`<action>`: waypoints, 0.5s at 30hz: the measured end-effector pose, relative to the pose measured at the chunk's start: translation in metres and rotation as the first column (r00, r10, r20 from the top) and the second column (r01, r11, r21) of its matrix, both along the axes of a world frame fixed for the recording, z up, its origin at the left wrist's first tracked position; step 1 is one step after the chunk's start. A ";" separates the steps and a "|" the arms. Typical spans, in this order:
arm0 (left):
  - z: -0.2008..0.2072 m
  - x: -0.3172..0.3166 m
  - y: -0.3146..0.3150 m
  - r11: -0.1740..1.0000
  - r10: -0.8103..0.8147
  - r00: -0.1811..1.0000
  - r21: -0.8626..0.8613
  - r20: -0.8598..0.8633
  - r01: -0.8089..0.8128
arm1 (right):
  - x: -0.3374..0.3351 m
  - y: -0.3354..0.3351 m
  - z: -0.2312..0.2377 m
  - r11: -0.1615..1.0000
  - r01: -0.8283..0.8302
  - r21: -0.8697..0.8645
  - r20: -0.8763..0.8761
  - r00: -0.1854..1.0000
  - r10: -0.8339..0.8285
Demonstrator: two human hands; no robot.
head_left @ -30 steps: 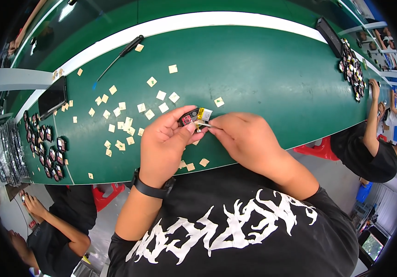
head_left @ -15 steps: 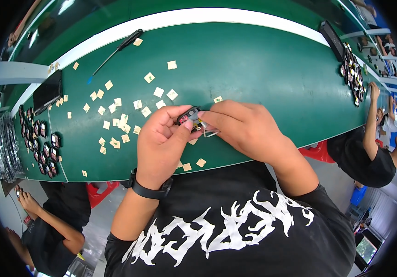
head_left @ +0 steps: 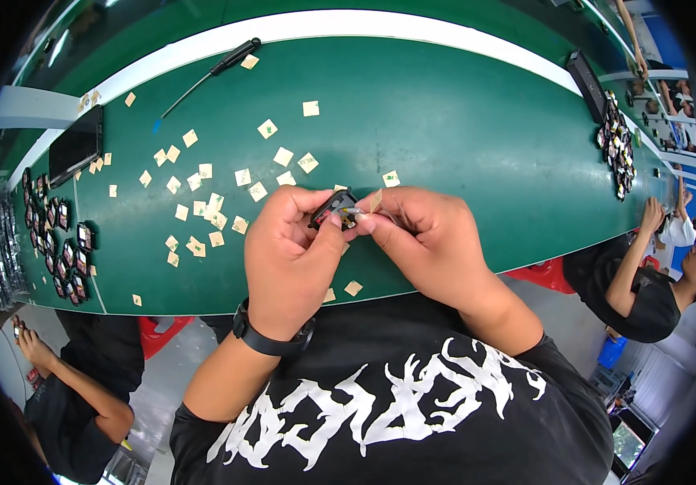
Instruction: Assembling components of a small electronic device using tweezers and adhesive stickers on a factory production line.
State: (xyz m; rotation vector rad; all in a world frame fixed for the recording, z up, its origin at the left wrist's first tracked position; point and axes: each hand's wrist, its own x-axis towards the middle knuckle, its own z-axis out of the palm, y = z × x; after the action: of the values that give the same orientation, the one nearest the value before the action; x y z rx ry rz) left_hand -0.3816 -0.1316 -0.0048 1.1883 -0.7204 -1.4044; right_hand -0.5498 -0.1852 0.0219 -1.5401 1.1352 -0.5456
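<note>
Both hands meet over the green bench (head_left: 461, 121). The left hand (head_left: 291, 259) pinches a small black part (head_left: 333, 208); since a moment ago the right hand (head_left: 429, 242) has closed in, fingertips gripping a tan sticker (head_left: 375, 200) against it, seemingly mid-application.

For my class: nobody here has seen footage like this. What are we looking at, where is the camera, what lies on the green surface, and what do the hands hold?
There is no machine here: a person works with bare hands. The camera sits on their head and looks down, so straight edges bend. The left hand and right hand together pinch a small black part and a tan paper square. On the green table lie scattered tan squares, a black screwdriver, a dark tray, and piles of small dark parts left and right. Other people sit nearby.
</note>
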 end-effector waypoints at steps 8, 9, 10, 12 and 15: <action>-0.006 0.003 0.003 0.999 -0.016 1.000 -0.047 0.001 0.016 | 0.011 0.007 -0.014 0.995 0.093 0.032 0.090 0.991 -0.096; -0.007 0.004 0.004 0.998 -0.021 1.000 -0.052 -0.005 0.021 | 0.012 0.008 -0.015 0.984 0.138 0.116 0.126 0.980 -0.153; -0.009 0.004 0.005 0.999 -0.018 1.000 -0.051 -0.009 0.017 | 0.012 0.008 -0.016 0.984 0.136 0.117 0.122 0.981 -0.150; -0.011 0.006 0.006 0.995 -0.036 0.999 -0.097 -0.017 0.034 | 0.013 0.006 -0.018 0.993 0.100 0.058 0.074 0.992 -0.105; -0.012 0.010 0.006 0.994 -0.075 0.995 -0.086 -0.064 0.069 | 0.013 0.002 -0.014 0.993 0.116 0.020 0.004 0.993 -0.116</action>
State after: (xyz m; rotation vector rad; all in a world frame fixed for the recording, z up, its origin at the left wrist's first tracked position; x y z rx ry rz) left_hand -0.3714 -0.1251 -0.0170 1.0542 -0.7735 -1.4532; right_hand -0.5364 -0.1831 0.0083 -1.4614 1.2280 -0.6150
